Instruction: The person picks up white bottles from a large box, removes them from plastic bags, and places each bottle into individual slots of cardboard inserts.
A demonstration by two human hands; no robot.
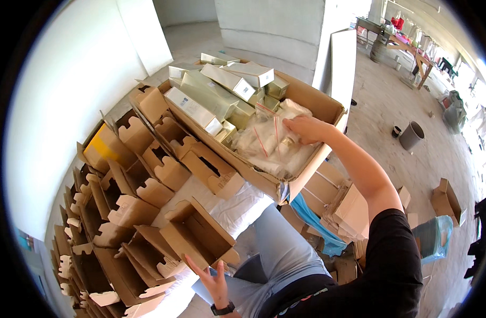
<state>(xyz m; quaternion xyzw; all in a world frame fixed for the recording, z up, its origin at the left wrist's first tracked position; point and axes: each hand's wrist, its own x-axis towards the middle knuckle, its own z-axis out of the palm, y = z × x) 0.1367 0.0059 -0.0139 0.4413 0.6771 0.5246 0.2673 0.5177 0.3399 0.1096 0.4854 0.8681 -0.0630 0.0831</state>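
Note:
A large cardboard carton [333, 108] stands in front of me, with several pale boxes [229, 79] heaped toward its far left side. Clear plastic zip bags [259, 146] with red seal strips fill its near right end. Reaching in over the carton's right wall, my right hand [305, 130] has its fingers curled on one of these bags; the fingertips are partly hidden. My left hand [215, 283], with a black watch [223, 309] on the wrist, spreads its fingers against the near end of a small open brown cardboard box [203, 233]. That box is tilted, and nothing shows inside it.
Rows of open brown boxes [115, 217] stand packed together at left. White sheeting [240, 209] lies between them and my legs. Flattened cardboard [346, 212] and blue plastic [317, 225] are at right. A grey bucket [411, 136] and an open carton [447, 201] stand on the floor.

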